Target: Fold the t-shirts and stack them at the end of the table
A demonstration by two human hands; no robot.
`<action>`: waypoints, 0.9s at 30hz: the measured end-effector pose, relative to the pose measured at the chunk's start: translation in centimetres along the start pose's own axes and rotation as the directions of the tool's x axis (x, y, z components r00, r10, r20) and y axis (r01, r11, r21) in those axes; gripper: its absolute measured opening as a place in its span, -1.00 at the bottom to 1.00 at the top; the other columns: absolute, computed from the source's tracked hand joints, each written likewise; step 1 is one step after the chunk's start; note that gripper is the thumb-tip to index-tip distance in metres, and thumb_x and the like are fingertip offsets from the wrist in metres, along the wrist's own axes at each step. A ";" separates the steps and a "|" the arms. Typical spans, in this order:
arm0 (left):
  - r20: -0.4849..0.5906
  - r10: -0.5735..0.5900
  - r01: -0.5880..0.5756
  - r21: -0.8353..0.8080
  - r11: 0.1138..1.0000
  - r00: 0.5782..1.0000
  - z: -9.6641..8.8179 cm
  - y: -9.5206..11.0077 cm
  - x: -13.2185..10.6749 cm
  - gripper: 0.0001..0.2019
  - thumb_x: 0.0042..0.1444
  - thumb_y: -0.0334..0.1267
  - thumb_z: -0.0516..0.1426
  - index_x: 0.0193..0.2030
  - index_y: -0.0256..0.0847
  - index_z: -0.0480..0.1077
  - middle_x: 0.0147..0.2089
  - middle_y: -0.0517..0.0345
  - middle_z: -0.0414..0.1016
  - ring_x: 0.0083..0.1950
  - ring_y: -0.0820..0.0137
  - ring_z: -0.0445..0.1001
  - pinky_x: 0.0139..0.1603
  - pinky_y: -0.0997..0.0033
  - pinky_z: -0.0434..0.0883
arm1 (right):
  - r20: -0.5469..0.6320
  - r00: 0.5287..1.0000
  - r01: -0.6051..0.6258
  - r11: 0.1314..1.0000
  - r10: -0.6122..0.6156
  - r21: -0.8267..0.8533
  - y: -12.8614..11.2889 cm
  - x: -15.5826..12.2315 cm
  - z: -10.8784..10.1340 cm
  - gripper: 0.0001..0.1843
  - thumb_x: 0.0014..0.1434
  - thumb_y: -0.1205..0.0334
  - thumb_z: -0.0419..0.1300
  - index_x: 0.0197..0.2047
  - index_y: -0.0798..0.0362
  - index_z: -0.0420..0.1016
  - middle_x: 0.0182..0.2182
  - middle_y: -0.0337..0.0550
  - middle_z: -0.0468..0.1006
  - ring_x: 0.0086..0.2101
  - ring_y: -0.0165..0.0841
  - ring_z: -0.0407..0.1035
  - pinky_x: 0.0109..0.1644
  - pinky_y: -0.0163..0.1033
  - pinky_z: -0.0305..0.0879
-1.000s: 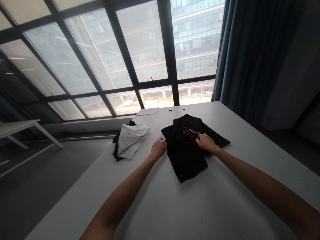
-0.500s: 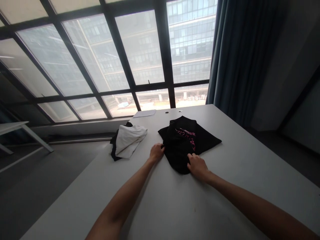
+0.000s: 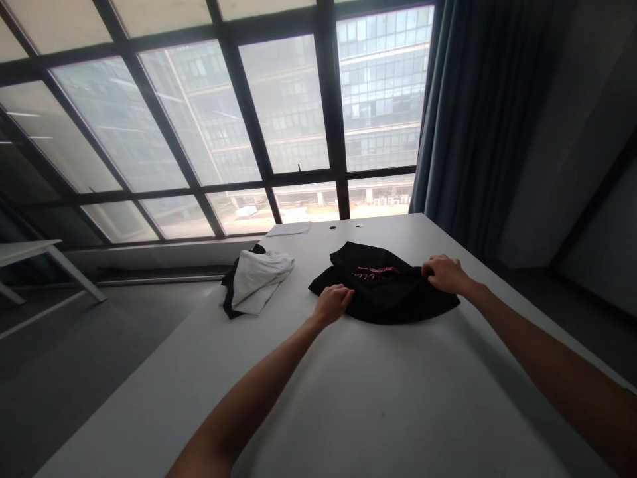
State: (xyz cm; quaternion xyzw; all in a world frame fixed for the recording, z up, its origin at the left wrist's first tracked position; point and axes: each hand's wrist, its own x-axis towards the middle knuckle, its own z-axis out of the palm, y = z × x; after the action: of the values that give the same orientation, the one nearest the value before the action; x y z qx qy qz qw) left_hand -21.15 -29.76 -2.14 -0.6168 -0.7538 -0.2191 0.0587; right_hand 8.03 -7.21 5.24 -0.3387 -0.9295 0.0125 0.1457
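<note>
Super backlit: daylight's coming through the big black-framed glass window [image 3: 283, 106], kinda blown out along its bottom panes [image 3: 308, 204]. Right of the window, the long blue fabric curtain [image 3: 455, 133] fades to near-black. In front of the window, the white rectangular table [image 3: 348, 398] looks murky grey with soft shadows. Wide-angle stretch skews the window.

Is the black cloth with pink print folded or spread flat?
Partly folded, not flat: the black cloth is bunched between the left hand and the right hand, with layers overlapping.

The near tabletop [image 3: 388, 372] offers passage; black fabric [image 3: 385, 300] and white cloth [image 3: 259, 279] obstruct farther out.
</note>
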 end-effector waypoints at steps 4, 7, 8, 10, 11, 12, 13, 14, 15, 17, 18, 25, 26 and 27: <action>-0.092 -0.191 0.195 0.038 0.980 0.977 0.5 -4.0 0.5 -0.68 0.36 -0.29 0.03 0.19 -0.17 0.44 0.12 -0.05 0.48 0.17 0.22 0.41 0.19 0.25 0.30 | 0.117 0.992 -0.061 0.987 0.044 0.149 1.8 -1.9 2.7 -0.64 0.08 0.41 0.17 -0.08 -0.04 0.61 -0.01 -0.09 0.56 -0.01 -0.18 0.41 0.11 -0.15 0.28; -0.085 -0.281 0.287 0.066 0.956 0.956 1.2 -6.6 0.1 -0.62 0.30 -0.26 0.13 0.24 -0.16 0.40 0.20 -0.09 0.43 0.21 0.15 0.38 0.19 0.18 0.34 | 0.036 0.991 -0.131 0.971 0.126 0.200 1.5 -3.9 6.2 -0.56 0.14 0.33 0.15 0.10 0.03 0.52 0.11 -0.06 0.49 0.09 -0.18 0.35 0.20 -0.17 0.22; -0.083 -0.294 0.300 0.072 0.951 0.952 1.5 -7.2 -0.1 -0.61 0.30 -0.24 0.14 0.25 -0.16 0.40 0.22 -0.10 0.41 0.23 0.14 0.37 0.19 0.18 0.34 | -0.013 0.984 -0.169 0.965 0.175 0.201 1.1 -4.5 7.5 -0.55 0.19 0.26 0.14 0.15 0.04 0.49 0.14 -0.03 0.47 0.11 -0.15 0.33 0.21 -0.14 0.21; -0.085 -0.305 0.311 0.080 0.947 0.949 2.0 -7.8 -0.3 -0.62 0.31 -0.22 0.14 0.25 -0.16 0.41 0.25 -0.10 0.39 0.24 0.14 0.36 0.20 0.18 0.33 | -0.083 0.963 -0.241 0.957 0.256 0.164 0.1 -5.6 9.8 -0.52 0.27 0.13 0.12 0.22 0.07 0.42 0.19 0.04 0.42 0.15 -0.11 0.28 0.23 -0.07 0.17; -0.087 -0.306 0.313 0.082 0.946 0.948 2.1 -7.9 -0.2 -0.63 0.31 -0.22 0.13 0.24 -0.16 0.42 0.23 -0.09 0.40 0.23 0.15 0.37 0.21 0.19 0.33 | -0.095 0.957 -0.263 0.956 0.276 0.129 -0.4 -6.0 10.8 -0.50 0.29 0.10 0.11 0.24 0.08 0.40 0.22 0.06 0.39 0.18 -0.08 0.24 0.25 -0.03 0.14; -0.087 -0.308 0.315 0.083 0.945 0.947 2.2 -8.0 -0.1 -0.65 0.31 -0.24 0.13 0.20 -0.17 0.45 0.18 -0.09 0.43 0.19 0.17 0.40 0.20 0.21 0.33 | -0.095 0.955 -0.273 0.957 0.282 0.095 -0.8 -6.3 11.6 -0.50 0.30 0.09 0.10 0.25 0.08 0.39 0.23 0.08 0.37 0.21 -0.07 0.20 0.27 0.01 0.10; -0.084 -0.309 0.316 0.082 0.945 0.947 2.2 -7.9 0.2 -0.69 0.29 -0.26 0.14 0.15 -0.18 0.48 0.12 -0.07 0.47 0.14 0.20 0.44 0.19 0.24 0.34 | -0.087 0.956 -0.277 0.959 0.282 0.065 -1.2 -6.5 12.2 -0.51 0.32 0.09 0.09 0.25 0.09 0.38 0.24 0.09 0.37 0.24 -0.06 0.17 0.29 0.04 0.06; -0.080 -0.310 0.316 0.081 0.945 0.947 2.0 -7.8 0.4 -0.73 0.27 -0.29 0.15 0.08 -0.18 0.52 0.04 -0.04 0.50 0.08 0.23 0.47 0.17 0.27 0.35 | -0.077 0.957 -0.278 0.960 0.281 0.045 -1.5 -6.5 12.6 -0.52 0.33 0.11 0.08 0.25 0.08 0.39 0.24 0.10 0.37 0.24 -0.06 0.15 0.29 0.06 0.04; -0.078 -0.311 0.317 0.080 0.945 0.947 1.7 -7.7 0.6 -0.77 0.25 -0.32 0.16 0.01 -0.18 0.54 -0.02 -0.01 0.51 0.04 0.26 0.49 0.15 0.31 0.36 | -0.070 0.958 -0.278 0.960 0.280 0.035 -1.6 -6.5 12.8 -0.54 0.33 0.12 0.08 0.24 0.08 0.39 0.23 0.09 0.38 0.24 -0.07 0.15 0.29 0.06 0.04; -0.091 -0.317 0.325 0.083 0.942 0.944 0.9 -7.4 0.5 -0.81 0.23 -0.35 0.15 -0.06 -0.19 0.54 -0.07 0.01 0.52 0.00 0.28 0.51 0.13 0.35 0.37 | -0.069 0.956 -0.282 0.959 0.284 0.037 -1.8 -6.4 12.6 -0.56 0.33 0.13 0.08 0.22 0.08 0.41 0.20 0.08 0.40 0.22 -0.08 0.18 0.26 0.05 0.07; -0.108 -0.324 0.333 0.088 0.939 0.940 0.3 -7.4 0.1 -0.80 0.25 -0.35 0.12 -0.05 -0.20 0.53 -0.07 0.00 0.52 0.01 0.27 0.50 0.14 0.34 0.36 | -0.065 0.957 -0.280 0.959 0.282 0.045 -1.7 -6.4 12.3 -0.56 0.32 0.13 0.09 0.21 0.08 0.42 0.20 0.07 0.41 0.20 -0.08 0.20 0.25 0.04 0.09; -0.034 -0.404 0.404 0.164 0.900 0.914 -4.1 -8.9 -6.9 -0.86 0.16 -0.24 0.22 -0.13 -0.13 0.51 -0.17 0.08 0.53 -0.10 0.24 0.54 -0.01 0.33 0.42 | -0.016 0.976 -0.213 0.960 0.219 0.180 -0.5 -6.2 9.1 -0.67 0.29 0.06 0.10 0.01 -0.01 0.54 0.06 -0.05 0.54 0.06 -0.13 0.36 0.10 -0.05 0.25; -0.005 -0.412 0.406 0.178 0.896 0.911 -4.6 -9.1 -7.3 -0.85 0.11 -0.22 0.27 -0.17 -0.13 0.52 -0.20 0.09 0.53 -0.13 0.24 0.54 -0.04 0.33 0.43 | -0.037 0.971 -0.227 0.957 0.237 0.183 -0.3 -5.7 8.8 -0.66 0.30 0.04 0.08 -0.01 -0.01 0.55 0.05 -0.04 0.54 0.05 -0.13 0.36 0.09 -0.04 0.25; 0.007 -0.416 0.407 0.191 0.893 0.909 -5.0 -9.2 -7.4 -0.83 0.10 -0.20 0.29 -0.17 -0.14 0.53 -0.20 0.07 0.54 -0.12 0.21 0.55 -0.04 0.31 0.43 | -0.050 0.963 -0.250 0.951 0.263 0.183 -0.1 -5.1 8.6 -0.65 0.31 0.03 0.07 -0.01 -0.01 0.56 0.06 -0.03 0.54 0.06 -0.11 0.36 0.09 -0.04 0.25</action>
State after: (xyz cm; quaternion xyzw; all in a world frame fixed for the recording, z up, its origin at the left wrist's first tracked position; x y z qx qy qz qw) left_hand -29.13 -39.75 -2.71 -0.4401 -0.8855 -0.1405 0.0499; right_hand 9.31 -9.88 -4.30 -0.4429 -0.8667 0.1006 0.2062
